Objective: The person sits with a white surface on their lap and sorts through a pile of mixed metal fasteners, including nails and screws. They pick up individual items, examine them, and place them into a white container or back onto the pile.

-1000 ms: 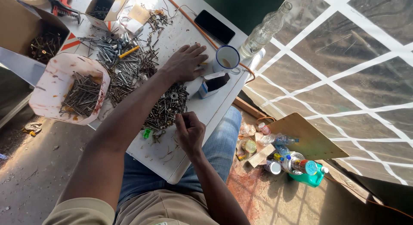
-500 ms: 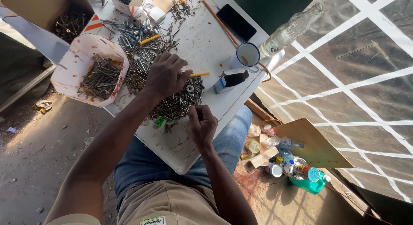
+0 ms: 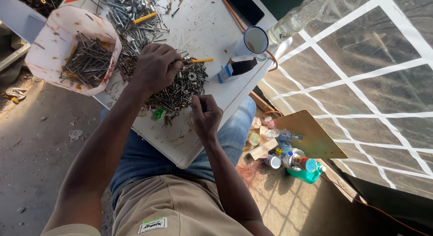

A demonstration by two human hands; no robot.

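White table point(image 3: 205, 26), near edge over the lap, bare patch at far right. Pale bucket point(image 3: 52, 35) of nails overhangs left edge. Screw pile point(image 3: 178, 89) at centre; blue-white carton point(image 3: 234, 68) beside enamel mug point(image 3: 253, 39). Left hand point(image 3: 154, 67) on pile, fingers curled into it. Right hand point(image 3: 206, 114) at pile's near edge, fingers pinched together on something too small to tell.

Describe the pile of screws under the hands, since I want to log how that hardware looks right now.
The pile of screws is a loose heap of grey metal screws, with some washers and rings mixed in, spread flat on the white table. The pieces lie tangled at all angles. The left hand rests palm-down on its upper left part, and the right hand is closed at its lower right edge. A yellow pencil-like stick lies at its top, and a small green piece lies below it.
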